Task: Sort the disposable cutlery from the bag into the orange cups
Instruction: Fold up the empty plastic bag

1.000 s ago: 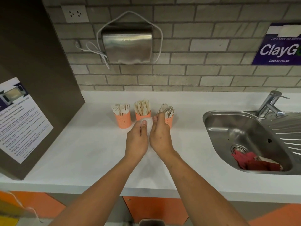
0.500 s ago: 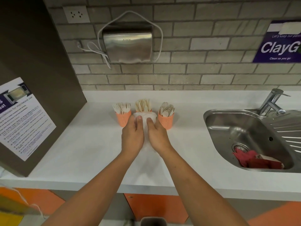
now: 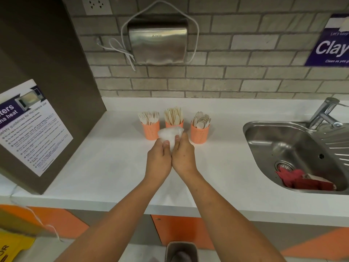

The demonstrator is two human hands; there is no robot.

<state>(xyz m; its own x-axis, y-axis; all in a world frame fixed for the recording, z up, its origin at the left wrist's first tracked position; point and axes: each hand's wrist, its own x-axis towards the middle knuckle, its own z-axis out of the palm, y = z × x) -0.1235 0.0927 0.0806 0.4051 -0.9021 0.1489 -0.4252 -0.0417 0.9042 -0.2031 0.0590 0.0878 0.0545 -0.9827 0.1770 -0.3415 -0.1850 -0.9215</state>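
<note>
Both forearms are stretched forward over the counter (image 3: 105,161), with the hands side by side and touching. The crumpled clear bag (image 3: 170,133) is gripped by the left hand (image 3: 159,160) and right hand (image 3: 184,157), fingers curled round it. It is held just in front of the middle cup (image 3: 173,124). 2 more filled cups are set either side: fork cup (image 3: 150,130), spoon cup (image 3: 199,134).

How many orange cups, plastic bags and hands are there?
Orange cups: 3 (forks cup, knives cup, spoons cup)
Plastic bags: 1 (crumpled clear bag, held in both hands)
Hands: 2 (left hand, right hand)
Total: 6
</note>
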